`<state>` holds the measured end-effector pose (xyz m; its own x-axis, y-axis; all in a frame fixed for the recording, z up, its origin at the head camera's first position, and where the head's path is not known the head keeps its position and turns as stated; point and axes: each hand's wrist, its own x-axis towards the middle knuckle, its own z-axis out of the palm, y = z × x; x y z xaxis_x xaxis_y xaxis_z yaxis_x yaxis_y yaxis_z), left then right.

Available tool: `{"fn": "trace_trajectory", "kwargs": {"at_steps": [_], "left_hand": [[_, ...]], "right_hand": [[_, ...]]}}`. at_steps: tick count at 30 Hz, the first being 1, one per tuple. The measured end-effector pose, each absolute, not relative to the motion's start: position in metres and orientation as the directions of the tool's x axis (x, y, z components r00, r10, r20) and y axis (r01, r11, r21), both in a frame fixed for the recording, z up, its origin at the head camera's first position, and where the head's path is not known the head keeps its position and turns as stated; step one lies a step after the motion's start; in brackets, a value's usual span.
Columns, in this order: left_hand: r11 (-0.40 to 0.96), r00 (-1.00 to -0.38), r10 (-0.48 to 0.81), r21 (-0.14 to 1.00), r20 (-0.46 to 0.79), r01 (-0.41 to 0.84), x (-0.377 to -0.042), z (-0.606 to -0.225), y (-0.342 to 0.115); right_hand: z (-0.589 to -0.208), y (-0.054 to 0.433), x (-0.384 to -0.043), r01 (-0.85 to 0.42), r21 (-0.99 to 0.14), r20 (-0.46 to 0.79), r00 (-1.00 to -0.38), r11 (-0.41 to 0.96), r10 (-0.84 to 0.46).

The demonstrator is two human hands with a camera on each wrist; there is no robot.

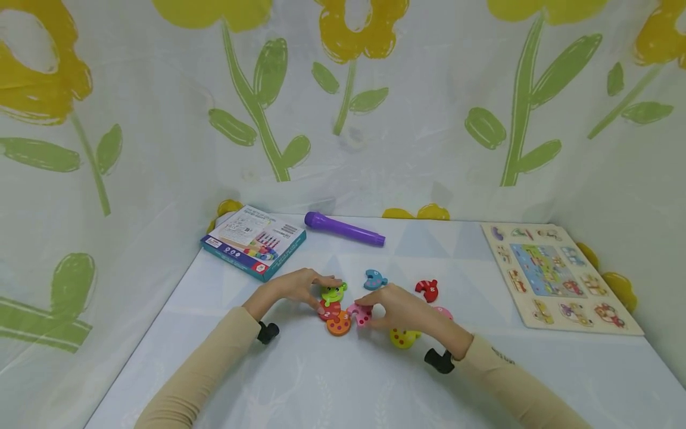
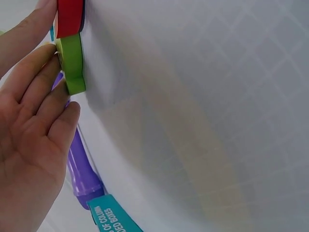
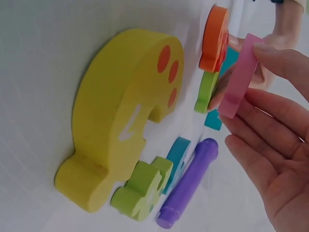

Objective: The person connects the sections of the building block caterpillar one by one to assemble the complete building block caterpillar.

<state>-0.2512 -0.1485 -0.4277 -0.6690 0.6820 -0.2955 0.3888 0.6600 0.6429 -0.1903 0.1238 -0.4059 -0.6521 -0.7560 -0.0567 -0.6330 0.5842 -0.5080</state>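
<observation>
My left hand (image 1: 298,285) holds a green smiling-face wooden puzzle piece (image 1: 333,294) and the red piece (image 1: 330,310) beside it between thumb and fingers. An orange spotted piece (image 1: 339,323) adjoins the red one. My right hand (image 1: 402,307) pinches a pink spotted piece (image 3: 240,77) between thumb and fingers, just right of the orange one; in the right wrist view it looks raised off the table. Under and near that hand lie a yellow numbered piece (image 3: 120,106) with red dots and a light green piece (image 3: 143,188), the latter hidden in the head view.
Farther back lie a blue piece (image 1: 374,280) and a red striped piece (image 1: 427,290); another pink piece (image 1: 443,312) is partly behind my right wrist. A purple toy microphone (image 1: 345,229), a teal-edged box (image 1: 254,241) and a wooden picture board (image 1: 557,277) lie around the pieces.
</observation>
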Motion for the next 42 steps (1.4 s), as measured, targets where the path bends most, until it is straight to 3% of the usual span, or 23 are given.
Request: {"fn": "trace_trajectory", "kwargs": {"at_steps": [28, 42], "left_hand": [[0.635, -0.651, 0.702, 0.669, -0.290, 0.386, -0.249, -0.428, -0.147], [0.593, -0.638, 0.730, 0.690, -0.244, 0.415, -0.245, -0.434, -0.154]], "right_hand": [[-0.430, 0.106, -0.208, -0.680, -0.456, -0.041, -0.628, 0.574, -0.777], [-0.431, 0.103, -0.206, -0.662, -0.455, -0.046, -0.650, 0.596, -0.758]]}}
